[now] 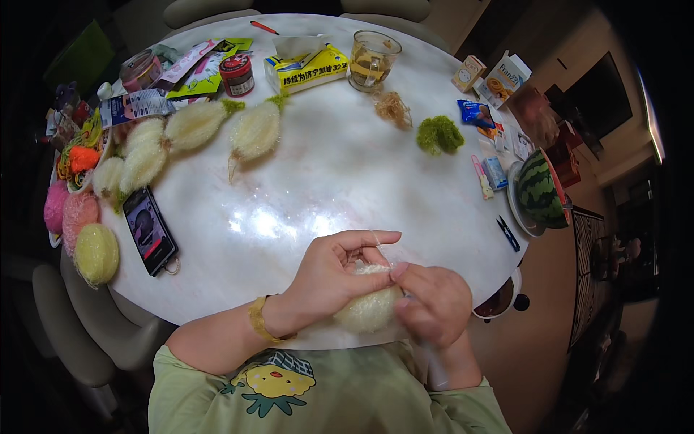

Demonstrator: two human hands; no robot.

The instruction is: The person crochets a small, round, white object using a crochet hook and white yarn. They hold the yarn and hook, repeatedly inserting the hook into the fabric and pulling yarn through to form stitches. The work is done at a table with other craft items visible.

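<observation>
My left hand (341, 271) pinches a small piece of cream fuzzy yarn work (374, 268) between thumb and fingers. A thin strand runs up over its raised index finger. My right hand (436, 304), blurred, has its thumb and forefinger pinched together at the right end of that piece. Whether a slim tool sits in those fingers is hidden. Just below both hands, at the table's near edge, lies a ball of cream fuzzy yarn (368, 313), partly covered by my left thumb.
Finished-looking cream yarn pods (256, 131) lie at the left by a smartphone (150, 230) and yarn balls (96, 254). A glass mug (373, 61) and tissue pack (306, 68) stand far back. Green yarn (440, 134), thread snips (508, 234) and a cut watermelon (542, 190) are at right.
</observation>
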